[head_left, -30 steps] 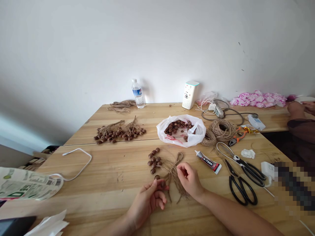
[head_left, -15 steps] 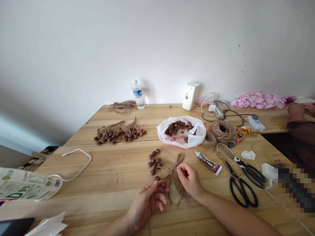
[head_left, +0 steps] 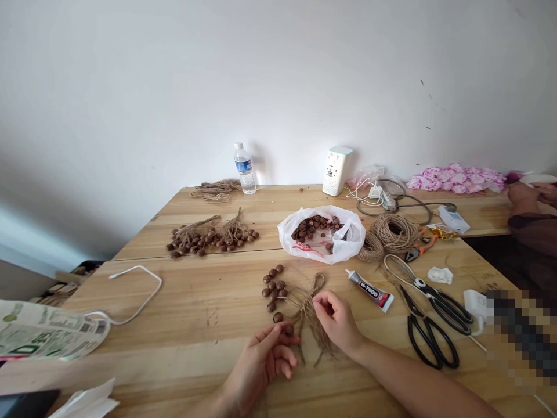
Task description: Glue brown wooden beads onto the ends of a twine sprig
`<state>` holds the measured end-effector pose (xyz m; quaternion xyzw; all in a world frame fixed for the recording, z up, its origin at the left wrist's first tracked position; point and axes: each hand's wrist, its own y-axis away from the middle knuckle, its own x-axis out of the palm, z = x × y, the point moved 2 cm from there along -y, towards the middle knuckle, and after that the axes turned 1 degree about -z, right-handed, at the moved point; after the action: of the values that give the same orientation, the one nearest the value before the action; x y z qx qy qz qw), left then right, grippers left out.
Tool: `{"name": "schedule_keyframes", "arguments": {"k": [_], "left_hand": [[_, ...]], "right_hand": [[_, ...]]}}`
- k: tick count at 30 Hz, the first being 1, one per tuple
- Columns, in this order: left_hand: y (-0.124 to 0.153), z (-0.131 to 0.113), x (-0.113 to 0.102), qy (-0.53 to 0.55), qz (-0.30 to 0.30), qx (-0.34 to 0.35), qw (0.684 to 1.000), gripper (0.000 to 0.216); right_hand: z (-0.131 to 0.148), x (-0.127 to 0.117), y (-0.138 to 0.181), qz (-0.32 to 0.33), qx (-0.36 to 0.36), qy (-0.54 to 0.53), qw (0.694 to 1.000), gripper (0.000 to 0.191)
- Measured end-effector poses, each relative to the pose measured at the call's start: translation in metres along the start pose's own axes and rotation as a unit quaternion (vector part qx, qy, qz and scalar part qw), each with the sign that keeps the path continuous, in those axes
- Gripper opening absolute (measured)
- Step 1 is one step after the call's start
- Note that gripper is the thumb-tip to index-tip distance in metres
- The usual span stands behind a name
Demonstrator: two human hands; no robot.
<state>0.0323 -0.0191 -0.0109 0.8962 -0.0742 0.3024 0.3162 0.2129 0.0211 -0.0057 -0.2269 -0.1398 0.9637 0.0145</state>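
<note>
My left hand (head_left: 265, 357) holds a brown nut (head_left: 289, 330) at its fingertips, with the thumb and forefinger closed on it and the other fingers loosely curled. My right hand (head_left: 337, 322) is closed in a pinch at the side of a jute twine tassel (head_left: 317, 331), which has a braided loop (head_left: 318, 283) at its top. The exact spot it grips is hidden behind the fingers. Thin strands spread left from the tassel towards a cluster of brown nuts (head_left: 272, 285). One more nut (head_left: 278, 317) rests just beyond my left fingertips.
Beyond my hands lies a white plastic bag (head_left: 348, 249) of nuts. To the right are a glue tube (head_left: 372, 291), twine rolls (head_left: 395, 232), pliers (head_left: 420, 248) and two pairs of scissors (head_left: 433, 342). Finished-looking nut bunches (head_left: 213, 238), a bottle (head_left: 245, 168) and a speaker (head_left: 336, 171) stand farther back.
Both hands keep almost the same pose and place. The whole view has shifted very slightly.
</note>
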Motion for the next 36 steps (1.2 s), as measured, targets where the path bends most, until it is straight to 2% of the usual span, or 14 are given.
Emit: {"name": "schedule_keyframes", "arguments": {"k": [9,12,15,18,19,21,23,24,25,27,28,30,32,36], "left_hand": [[0.005,0.008,-0.007,-0.037,-0.106,0.048,0.993,0.045],[0.009,0.007,-0.006,-0.062,-0.122,0.068,0.988,0.051],[0.015,0.006,-0.003,-0.101,-0.114,0.113,0.982,0.041],[0.026,0.005,-0.002,-0.147,-0.113,0.190,0.964,0.032],[0.029,0.004,-0.003,-0.163,-0.101,0.225,0.955,0.030],[0.034,0.001,-0.003,-0.234,-0.025,0.276,0.932,0.029],[0.035,0.001,-0.002,-0.338,0.118,0.255,0.898,0.032],[0.035,0.001,-0.001,-0.392,0.196,0.246,0.865,0.034],[0.035,0.001,-0.001,-0.432,0.243,0.251,0.831,0.035],[0.034,0.001,0.000,-0.492,0.297,0.278,0.770,0.037],[0.034,0.000,0.000,-0.513,0.301,0.306,0.743,0.038],[0.034,-0.002,0.000,-0.537,0.283,0.377,0.700,0.037],[0.033,-0.006,0.000,-0.537,0.233,0.439,0.682,0.032],[0.028,-0.016,-0.002,-0.521,0.084,0.430,0.733,0.024]], "right_hand": [[0.000,0.000,-0.001,0.002,0.000,0.002,1.000,0.013],[-0.001,0.000,-0.001,0.006,0.001,0.000,1.000,0.013],[-0.002,-0.001,0.000,0.003,0.004,-0.006,1.000,0.013],[-0.003,-0.002,0.000,-0.017,0.007,-0.014,1.000,0.014],[-0.004,-0.002,0.000,-0.026,0.007,-0.016,0.999,0.014],[-0.005,-0.003,0.000,-0.047,0.005,-0.023,0.999,0.016],[-0.007,-0.003,0.000,-0.069,0.005,-0.028,0.997,0.019],[-0.008,-0.004,0.000,-0.079,0.009,-0.030,0.996,0.020],[-0.009,-0.004,0.000,-0.088,0.016,-0.032,0.996,0.022],[-0.012,-0.004,0.001,-0.095,0.035,-0.036,0.994,0.024],[-0.014,-0.004,0.001,-0.094,0.044,-0.040,0.994,0.025],[-0.017,-0.003,0.001,-0.086,0.053,-0.052,0.993,0.028],[-0.018,-0.002,0.000,-0.079,0.054,-0.061,0.994,0.031],[-0.009,-0.008,-0.002,-0.079,0.019,-0.038,0.996,0.036]]}}
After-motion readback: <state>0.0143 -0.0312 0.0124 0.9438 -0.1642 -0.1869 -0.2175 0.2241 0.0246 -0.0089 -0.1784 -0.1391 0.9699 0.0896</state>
